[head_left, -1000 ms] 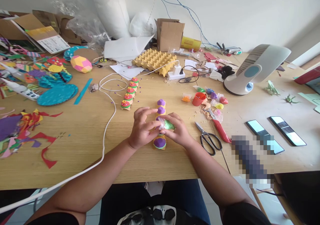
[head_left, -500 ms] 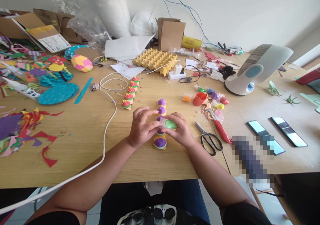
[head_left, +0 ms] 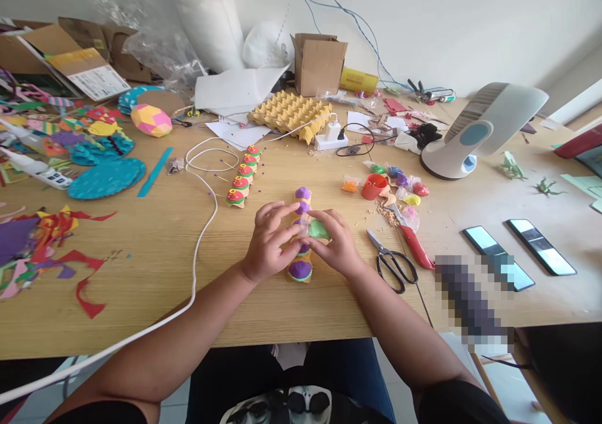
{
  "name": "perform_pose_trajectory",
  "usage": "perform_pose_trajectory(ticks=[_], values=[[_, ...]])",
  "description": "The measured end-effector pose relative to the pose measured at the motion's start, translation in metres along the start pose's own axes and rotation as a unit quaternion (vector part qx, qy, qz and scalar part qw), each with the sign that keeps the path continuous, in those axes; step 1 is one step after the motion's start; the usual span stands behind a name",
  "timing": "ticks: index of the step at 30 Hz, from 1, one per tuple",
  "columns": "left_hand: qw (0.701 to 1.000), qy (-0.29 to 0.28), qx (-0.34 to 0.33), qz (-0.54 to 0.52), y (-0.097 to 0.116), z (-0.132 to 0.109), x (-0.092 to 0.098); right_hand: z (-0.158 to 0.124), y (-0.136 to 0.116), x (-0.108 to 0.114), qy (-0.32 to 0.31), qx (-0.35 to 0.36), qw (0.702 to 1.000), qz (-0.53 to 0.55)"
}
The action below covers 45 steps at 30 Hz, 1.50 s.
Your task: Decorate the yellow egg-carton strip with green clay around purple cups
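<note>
We pinch the bagged green clay in both right hand and left hand, centre frame; we risk squashing the purple-topped carton strip underneath.

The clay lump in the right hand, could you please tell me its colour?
Green clay, seen in the head view.
</note>
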<state>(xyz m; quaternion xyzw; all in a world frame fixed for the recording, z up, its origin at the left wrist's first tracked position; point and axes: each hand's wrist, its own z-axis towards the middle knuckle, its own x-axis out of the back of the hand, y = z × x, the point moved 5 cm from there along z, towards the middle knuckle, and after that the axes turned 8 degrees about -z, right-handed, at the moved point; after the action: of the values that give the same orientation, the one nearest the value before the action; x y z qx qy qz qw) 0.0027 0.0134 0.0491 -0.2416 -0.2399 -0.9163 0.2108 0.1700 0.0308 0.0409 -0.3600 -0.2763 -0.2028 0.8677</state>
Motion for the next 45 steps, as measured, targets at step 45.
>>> perform_pose_trajectory(ticks=[45], values=[[0.989, 0.010, 0.073, -0.129, -0.003, 0.003, 0.003, -0.004, -0.009, 0.000, 0.025, 0.037, 0.996, -0.083]])
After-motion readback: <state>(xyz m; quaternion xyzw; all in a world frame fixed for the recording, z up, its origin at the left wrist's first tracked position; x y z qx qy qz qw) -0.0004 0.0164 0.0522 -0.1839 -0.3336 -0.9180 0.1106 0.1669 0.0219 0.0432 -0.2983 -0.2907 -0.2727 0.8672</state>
